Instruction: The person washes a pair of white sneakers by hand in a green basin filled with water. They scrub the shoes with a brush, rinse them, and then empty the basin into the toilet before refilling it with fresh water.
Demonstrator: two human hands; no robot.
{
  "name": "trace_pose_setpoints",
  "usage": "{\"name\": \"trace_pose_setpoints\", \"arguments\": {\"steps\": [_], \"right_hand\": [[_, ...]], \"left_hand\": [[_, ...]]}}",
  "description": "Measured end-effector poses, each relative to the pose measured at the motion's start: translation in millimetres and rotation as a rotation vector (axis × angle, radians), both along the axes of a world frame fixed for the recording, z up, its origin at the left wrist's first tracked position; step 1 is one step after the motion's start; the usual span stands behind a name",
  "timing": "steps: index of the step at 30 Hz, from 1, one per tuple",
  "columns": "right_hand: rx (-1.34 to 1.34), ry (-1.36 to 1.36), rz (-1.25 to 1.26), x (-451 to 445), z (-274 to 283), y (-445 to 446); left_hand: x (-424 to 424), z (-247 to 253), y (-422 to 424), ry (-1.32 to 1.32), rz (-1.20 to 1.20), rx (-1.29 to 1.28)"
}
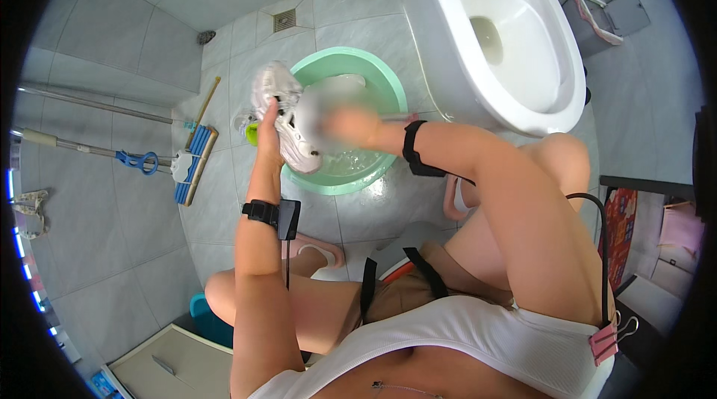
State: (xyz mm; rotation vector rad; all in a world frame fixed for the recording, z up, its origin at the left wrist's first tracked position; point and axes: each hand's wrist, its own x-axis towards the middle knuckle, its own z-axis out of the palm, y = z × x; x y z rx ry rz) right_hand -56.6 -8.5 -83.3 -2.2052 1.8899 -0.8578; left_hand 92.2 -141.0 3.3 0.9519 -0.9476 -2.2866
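A wet white sneaker is gripped in my left hand, tilted over the left rim of a mint-green plastic basin. My right hand is blurred beside the shoe, above the basin. From behind it pokes a thin pinkish handle, seemingly of a tool in that hand; its working end is lost in the blur. Sudsy water fills the basin, and a pale object, partly hidden, lies toward its far side.
A white toilet stands right of the basin. A blue sponge mop leans at the left wall. Behind the shoe sits a bright green item. A floor drain lies ahead, a grey bin far right, a cabinet lower left.
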Motion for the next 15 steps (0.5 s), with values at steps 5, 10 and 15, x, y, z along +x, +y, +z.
{"name": "trace_pose_setpoints", "arguments": {"steps": [5,10,15], "right_hand": [[0.153,-0.446,0.043,4.3,-58.9,8.6],[0.149,-0.767,0.187,16.1,-12.7,3.1],[0.54,-1.116,0.102,11.1,85.7,-11.5]], "left_hand": [[-24.9,19.2,6.3,-0.109,0.108,-0.569],[-3.7,4.2,9.9,-0.228,0.115,-0.975],[8.4,5.0,12.4,-0.171,0.133,-0.746]]}}
